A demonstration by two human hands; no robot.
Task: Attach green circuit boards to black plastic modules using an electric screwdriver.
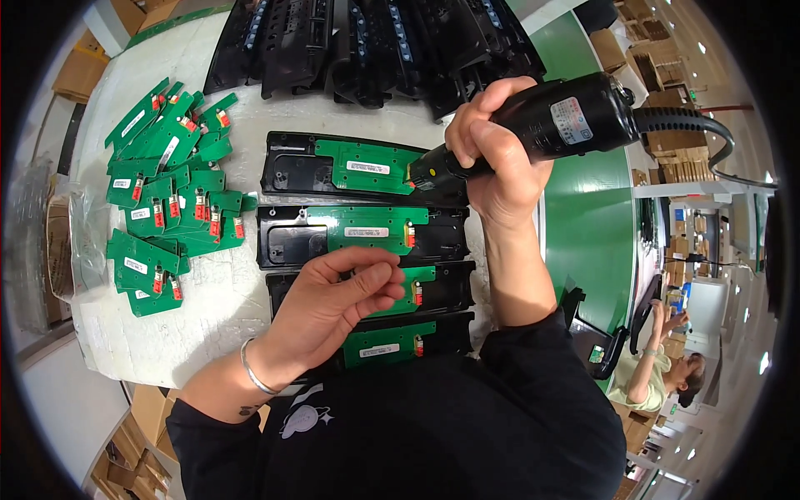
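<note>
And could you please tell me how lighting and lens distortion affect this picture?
Head view throughout: corners fall to black; the white table curves at its left edge; ceiling lights glare at far right; the black tool looks fairly sharp.

Electronics workshop: green circuit boards (183, 239), cardboard boxes (81, 75)
</note>
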